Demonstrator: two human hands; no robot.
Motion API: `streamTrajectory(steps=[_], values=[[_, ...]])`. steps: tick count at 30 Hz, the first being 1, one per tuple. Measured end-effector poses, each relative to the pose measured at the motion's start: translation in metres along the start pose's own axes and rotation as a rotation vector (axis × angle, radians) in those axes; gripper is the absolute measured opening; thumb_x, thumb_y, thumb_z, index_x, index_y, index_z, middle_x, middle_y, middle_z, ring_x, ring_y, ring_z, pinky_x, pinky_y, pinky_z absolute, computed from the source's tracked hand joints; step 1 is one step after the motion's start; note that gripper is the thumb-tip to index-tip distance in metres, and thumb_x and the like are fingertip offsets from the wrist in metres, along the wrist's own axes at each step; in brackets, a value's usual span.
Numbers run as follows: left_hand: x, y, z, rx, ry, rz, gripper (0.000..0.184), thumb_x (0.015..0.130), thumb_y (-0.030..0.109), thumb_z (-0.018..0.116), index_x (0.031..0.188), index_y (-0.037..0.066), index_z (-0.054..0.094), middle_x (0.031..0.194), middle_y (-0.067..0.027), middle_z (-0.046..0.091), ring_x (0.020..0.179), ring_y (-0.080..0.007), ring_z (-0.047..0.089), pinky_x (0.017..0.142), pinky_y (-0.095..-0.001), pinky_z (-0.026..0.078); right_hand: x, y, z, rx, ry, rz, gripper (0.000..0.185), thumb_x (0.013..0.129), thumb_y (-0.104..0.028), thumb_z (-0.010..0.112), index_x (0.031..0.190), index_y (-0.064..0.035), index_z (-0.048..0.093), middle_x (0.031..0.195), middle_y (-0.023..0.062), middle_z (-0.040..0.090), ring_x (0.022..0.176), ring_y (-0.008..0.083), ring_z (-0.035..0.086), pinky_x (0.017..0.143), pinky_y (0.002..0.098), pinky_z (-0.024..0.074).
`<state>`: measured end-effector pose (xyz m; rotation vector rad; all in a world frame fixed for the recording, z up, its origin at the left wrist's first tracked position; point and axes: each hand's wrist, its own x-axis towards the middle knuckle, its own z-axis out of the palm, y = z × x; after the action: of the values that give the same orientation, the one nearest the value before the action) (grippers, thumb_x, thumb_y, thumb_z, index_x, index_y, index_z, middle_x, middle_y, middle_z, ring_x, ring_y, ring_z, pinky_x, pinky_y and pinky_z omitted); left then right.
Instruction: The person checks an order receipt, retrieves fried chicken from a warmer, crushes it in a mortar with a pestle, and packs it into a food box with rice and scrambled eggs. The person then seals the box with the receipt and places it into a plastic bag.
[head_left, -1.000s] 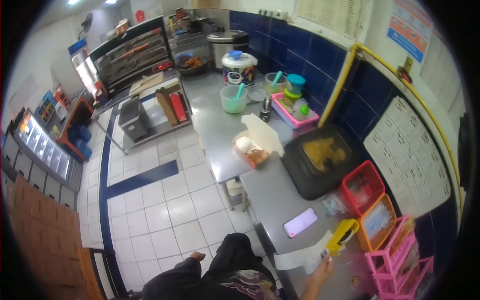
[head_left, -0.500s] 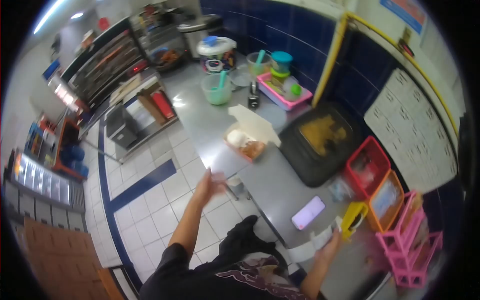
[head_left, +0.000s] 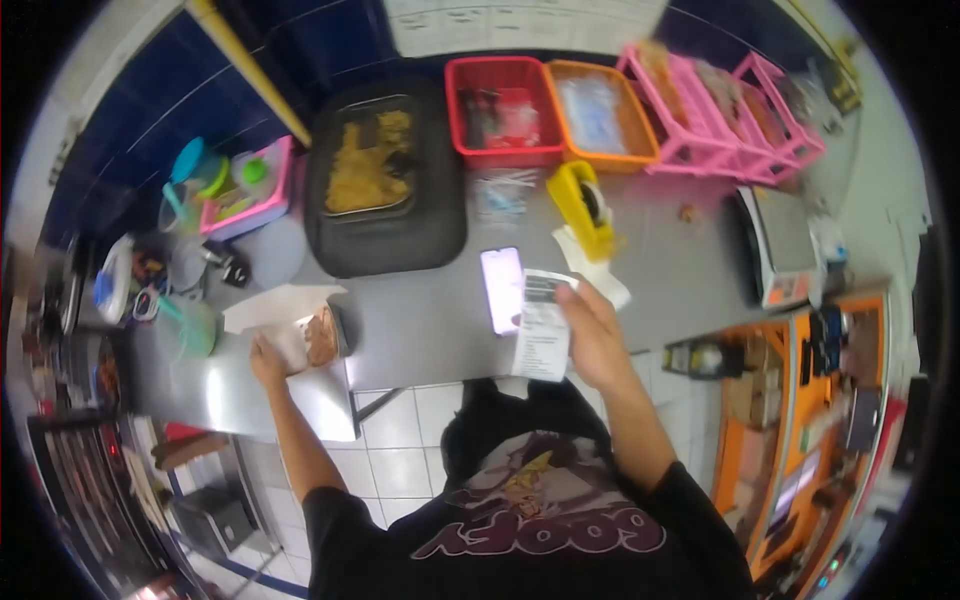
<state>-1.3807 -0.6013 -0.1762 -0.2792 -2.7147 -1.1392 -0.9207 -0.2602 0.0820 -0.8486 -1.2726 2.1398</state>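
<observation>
My right hand (head_left: pixel 595 335) pinches a printed receipt (head_left: pixel 542 345), holding it up over the counter's front edge. It partly covers a phone (head_left: pixel 500 285) with a lit screen lying behind it. My left hand (head_left: pixel 268 362) is at the near left side of an open takeaway box (head_left: pixel 345 330). Its fingers look closed around something pale, but I cannot tell whether that is the box or a small item. Brown food (head_left: pixel 320 338) shows in the box's right part, and the raised lid (head_left: pixel 275 308) leans back.
Behind the box sits a tray of yellow food (head_left: pixel 370 165) on a black stand. Red (head_left: pixel 505 152) and orange (head_left: pixel 640 140) bins, a pink rack (head_left: pixel 690 155), a yellow tape dispenser (head_left: pixel 580 210) and a scale (head_left: pixel 775 245) stand to the right. A green cup (head_left: pixel 197 330) is at left.
The view has swung right to face the counter. My left hand has gone from above the floor to the takeaway box. My right hand has raised the receipt, which now faces me.
</observation>
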Motion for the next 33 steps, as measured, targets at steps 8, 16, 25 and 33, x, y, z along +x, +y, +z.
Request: streamTrajectory(steps=[8, 16, 25, 33], values=[[-0.111, 0.086, 0.029, -0.127, -0.243, -0.023, 0.050, 0.102, 0.039, 0.045, 0.097, -0.006, 0.068, 0.077, -0.0174, 0.069, 0.069, -0.0258, 0.061, 0.069, -0.0402, 0.049, -0.015, 0.001, 0.006, -0.009, 0.097, -0.013, 0.032, 0.108, -0.023, 0.038, 0.125, 0.0006, 0.053, 0.101, 0.0111, 0.069, 0.090, 0.0151, 0.069, 0.082, 0.0277, 0.0550], [-0.172, 0.176, 0.037, -0.504, 0.115, -0.357, 0.034, 0.103, 0.030, 0.051, 0.109, -0.003, 0.057, 0.087, -0.0077, 0.060, 0.074, -0.0197, 0.054, 0.072, -0.0333, 0.047, -0.011, 0.001, 0.012, -0.065, 0.148, -0.045, 0.031, 0.107, -0.019, 0.039, 0.125, 0.0002, 0.054, 0.102, 0.0098, 0.068, 0.089, 0.0136, 0.068, 0.081, 0.0265, 0.0538], [-0.255, 0.351, -0.012, -0.943, -0.785, 0.212, 0.027, 0.103, 0.017, 0.049, 0.126, 0.002, 0.047, 0.100, -0.0109, 0.062, 0.089, -0.0161, 0.058, 0.083, -0.0306, 0.047, 0.005, 0.017, -0.001, -0.290, 0.231, -0.108, 0.032, 0.106, -0.020, 0.044, 0.120, 0.0031, 0.061, 0.103, 0.0077, 0.067, 0.094, 0.0115, 0.063, 0.086, 0.0258, 0.0500], [-0.294, 0.433, 0.021, -1.068, -1.075, 0.051, 0.040, 0.101, 0.012, 0.049, 0.138, 0.005, 0.035, 0.115, -0.0147, 0.061, 0.105, -0.0177, 0.055, 0.093, -0.0301, 0.042, 0.009, 0.006, -0.062, -0.199, 0.176, -0.127, 0.033, 0.106, -0.021, 0.045, 0.126, 0.0006, 0.059, 0.105, 0.0056, 0.066, 0.097, 0.0098, 0.058, 0.088, 0.0251, 0.0466]])
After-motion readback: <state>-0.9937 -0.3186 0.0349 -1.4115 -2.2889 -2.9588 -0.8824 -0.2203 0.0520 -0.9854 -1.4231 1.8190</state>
